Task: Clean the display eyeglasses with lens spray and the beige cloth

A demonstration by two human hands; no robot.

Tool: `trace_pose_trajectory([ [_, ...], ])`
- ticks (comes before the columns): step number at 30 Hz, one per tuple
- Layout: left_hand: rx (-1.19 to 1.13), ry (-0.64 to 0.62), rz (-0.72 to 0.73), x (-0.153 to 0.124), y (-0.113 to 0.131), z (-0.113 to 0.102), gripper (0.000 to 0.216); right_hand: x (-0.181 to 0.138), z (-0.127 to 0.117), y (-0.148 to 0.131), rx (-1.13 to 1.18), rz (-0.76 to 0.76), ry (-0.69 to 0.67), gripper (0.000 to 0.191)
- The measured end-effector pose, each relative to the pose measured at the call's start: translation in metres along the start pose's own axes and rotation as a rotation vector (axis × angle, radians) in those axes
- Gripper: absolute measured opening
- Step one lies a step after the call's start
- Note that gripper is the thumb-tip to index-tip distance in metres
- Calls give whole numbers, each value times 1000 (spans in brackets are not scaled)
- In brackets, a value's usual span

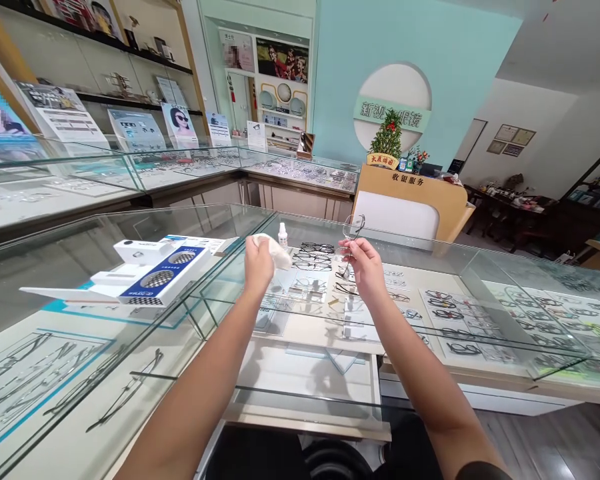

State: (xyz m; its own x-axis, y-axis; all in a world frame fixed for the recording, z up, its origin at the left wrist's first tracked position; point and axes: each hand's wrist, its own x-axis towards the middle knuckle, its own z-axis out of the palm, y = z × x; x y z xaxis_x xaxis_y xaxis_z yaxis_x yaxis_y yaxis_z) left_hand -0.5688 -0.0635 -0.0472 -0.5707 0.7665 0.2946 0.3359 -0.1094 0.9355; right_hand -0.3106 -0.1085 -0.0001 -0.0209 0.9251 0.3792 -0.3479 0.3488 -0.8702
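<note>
My left hand (258, 261) is closed around a white cleaning cloth (277, 252), held above the glass display counter (240, 220). My right hand (365, 264) pinches a pair of thin-framed glasses (353, 230) by one temple, lenses raised above the fingers. A small white spray bottle (283, 235) stands on the glass just beyond the cloth. Between and beyond my hands, rows of dark-framed glasses (314, 257) lie on trays inside the case.
A blue-and-white display stand with boxes (150, 273) sits on the counter at left. More glass cases with frames run along the left and back (305, 172). A wooden cashier desk (410, 200) with a small tree stands behind. An open drawer shelf (310, 373) lies below my arms.
</note>
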Motion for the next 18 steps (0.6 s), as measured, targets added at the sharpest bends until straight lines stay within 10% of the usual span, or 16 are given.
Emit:
trace_pose_trajectory([
  [11, 499, 22, -137, 21, -34, -22, 68, -4, 17, -24, -80, -50, -100, 38],
  [18, 554, 130, 195, -6, -23, 5, 82, 20, 39, -84, -247, -167, -170, 31],
])
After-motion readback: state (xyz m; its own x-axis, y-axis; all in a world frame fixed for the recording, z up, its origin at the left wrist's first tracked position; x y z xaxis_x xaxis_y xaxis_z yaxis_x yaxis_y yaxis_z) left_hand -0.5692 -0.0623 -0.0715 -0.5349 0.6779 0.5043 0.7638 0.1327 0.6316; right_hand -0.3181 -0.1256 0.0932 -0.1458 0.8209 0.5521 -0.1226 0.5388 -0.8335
